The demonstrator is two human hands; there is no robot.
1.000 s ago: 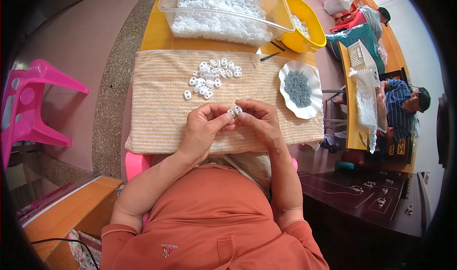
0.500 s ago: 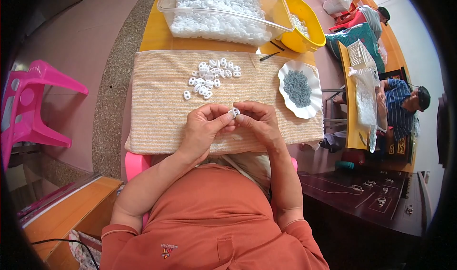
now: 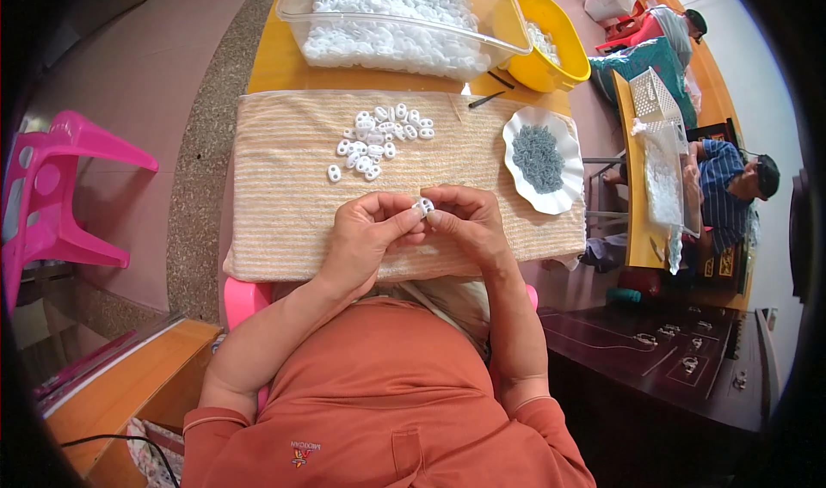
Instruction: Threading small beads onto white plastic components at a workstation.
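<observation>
Between my fingertips, over the near part of a striped towel [image 3: 284,221], is a small white plastic piece with two holes [image 3: 424,205]. My left hand [image 3: 368,234] pinches it from one side and my right hand [image 3: 469,227] from the other, thumbs and forefingers nearly meeting. The fingers partly cover it. Farther off on the towel lies a loose group of similar white two-holed oval pieces [image 3: 376,133]. To the right, a white scallop-edged dish [image 3: 557,197] holds a heap of small grey parts [image 3: 539,159].
Behind the towel stand a large clear bin [image 3: 404,25] full of white pieces and a yellow bowl [image 3: 568,49]. A dark thin tool [image 3: 487,99] lies by the towel's far edge. A pink stool [image 3: 73,196] stands left. At right, another person [image 3: 727,183] sits at a table.
Both hands keep their pinch on the white piece, which has turned very slightly. The view has shifted a little; the other things stay in place.
</observation>
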